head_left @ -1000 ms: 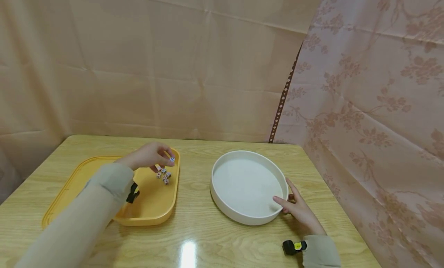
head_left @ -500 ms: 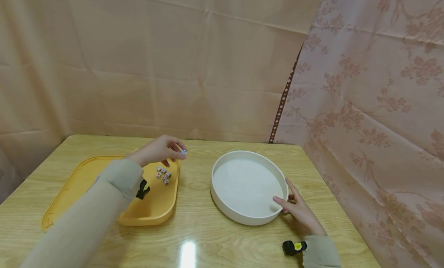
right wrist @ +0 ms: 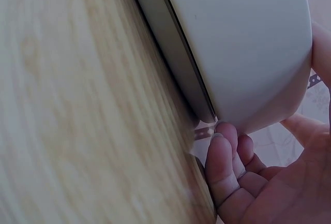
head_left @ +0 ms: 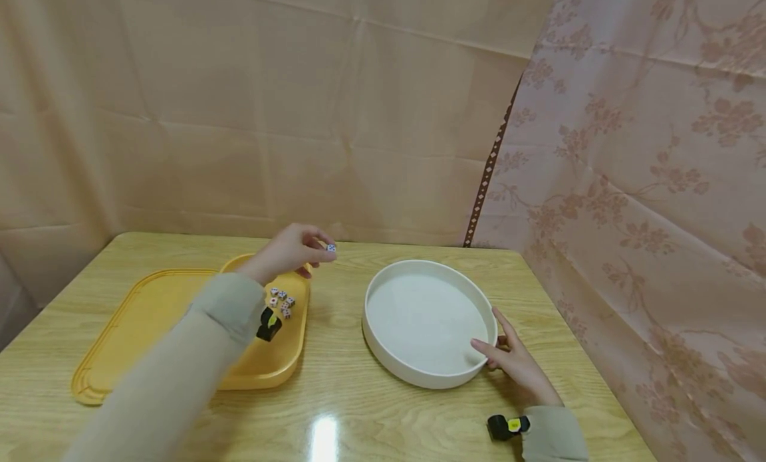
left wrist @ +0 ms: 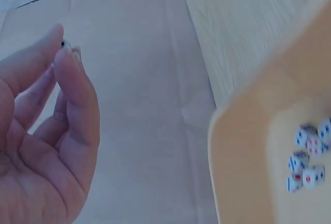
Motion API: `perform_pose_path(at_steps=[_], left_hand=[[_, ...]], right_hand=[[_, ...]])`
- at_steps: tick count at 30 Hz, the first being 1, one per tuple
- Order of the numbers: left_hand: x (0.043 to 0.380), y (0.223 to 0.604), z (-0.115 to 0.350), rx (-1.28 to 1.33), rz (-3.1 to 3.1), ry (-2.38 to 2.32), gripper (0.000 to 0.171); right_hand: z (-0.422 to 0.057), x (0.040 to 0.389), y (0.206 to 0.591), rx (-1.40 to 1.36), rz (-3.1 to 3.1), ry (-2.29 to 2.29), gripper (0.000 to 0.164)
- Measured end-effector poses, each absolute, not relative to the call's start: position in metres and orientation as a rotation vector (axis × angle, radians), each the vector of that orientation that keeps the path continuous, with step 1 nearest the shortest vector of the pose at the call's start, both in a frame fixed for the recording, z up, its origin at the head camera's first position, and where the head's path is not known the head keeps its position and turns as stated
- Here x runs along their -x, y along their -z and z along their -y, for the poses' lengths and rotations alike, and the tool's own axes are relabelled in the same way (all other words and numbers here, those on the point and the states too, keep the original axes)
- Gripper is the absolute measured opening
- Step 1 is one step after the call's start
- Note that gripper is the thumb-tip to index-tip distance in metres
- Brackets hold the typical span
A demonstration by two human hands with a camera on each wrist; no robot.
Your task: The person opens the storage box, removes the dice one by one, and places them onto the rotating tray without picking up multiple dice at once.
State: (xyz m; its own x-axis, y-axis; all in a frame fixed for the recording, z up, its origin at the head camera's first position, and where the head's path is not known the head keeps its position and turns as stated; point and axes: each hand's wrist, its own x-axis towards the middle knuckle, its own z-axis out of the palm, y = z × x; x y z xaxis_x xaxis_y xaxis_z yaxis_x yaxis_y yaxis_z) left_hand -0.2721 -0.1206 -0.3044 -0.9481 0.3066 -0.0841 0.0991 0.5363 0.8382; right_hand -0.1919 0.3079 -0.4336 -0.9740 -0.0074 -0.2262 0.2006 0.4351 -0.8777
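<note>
In the head view my left hand (head_left: 290,249) pinches a white die (head_left: 332,248) with blue pips between thumb and fingertips. It is held above the far right corner of a yellow tray (head_left: 291,363). In the left wrist view the fingers (left wrist: 77,84) mostly cover that die. Several more dice (head_left: 282,301) lie clustered inside the yellow tray. On the right stands a round white tray (head_left: 391,365) with a raised wall. My right hand (head_left: 519,365) grips its right front side, thumb over the rim and the other fingers at the outer wall, low down in the right wrist view.
A flat yellow lid-like piece (head_left: 128,329) lies left of the yellow tray, partly under the left sleeve. The wooden table (head_left: 359,422) carries everything. A beige curtain (head_left: 299,116) hangs behind, and a floral curtain (head_left: 646,183) hangs on the right.
My left hand has moved right and away from me with the die, from over the dice cluster to past the yellow tray's far right corner. The right hand and round tray stay still.
</note>
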Motion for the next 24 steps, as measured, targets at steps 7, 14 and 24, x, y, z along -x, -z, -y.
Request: perform_pose_path(at_steps=[7, 14, 24], left_hand=[[0.271, 0.304, 0.104, -0.293, -2.545, -1.503, 0.036], [0.271, 0.31, 0.091, -0.235, -2.501, -1.613, 0.035], [0.27, 0.314, 0.07, -0.2, -2.449, -1.728, 0.035]], right_hand=[[-0.308, 0.192, 0.434, -0.174, -2.491, 1.565, 0.093], [-0.308, 0.193, 0.435, -0.179, -2.481, 1.577, 0.093], [-0.309, 0.194, 0.436, -0.181, -2.511, 1.552, 0.093]])
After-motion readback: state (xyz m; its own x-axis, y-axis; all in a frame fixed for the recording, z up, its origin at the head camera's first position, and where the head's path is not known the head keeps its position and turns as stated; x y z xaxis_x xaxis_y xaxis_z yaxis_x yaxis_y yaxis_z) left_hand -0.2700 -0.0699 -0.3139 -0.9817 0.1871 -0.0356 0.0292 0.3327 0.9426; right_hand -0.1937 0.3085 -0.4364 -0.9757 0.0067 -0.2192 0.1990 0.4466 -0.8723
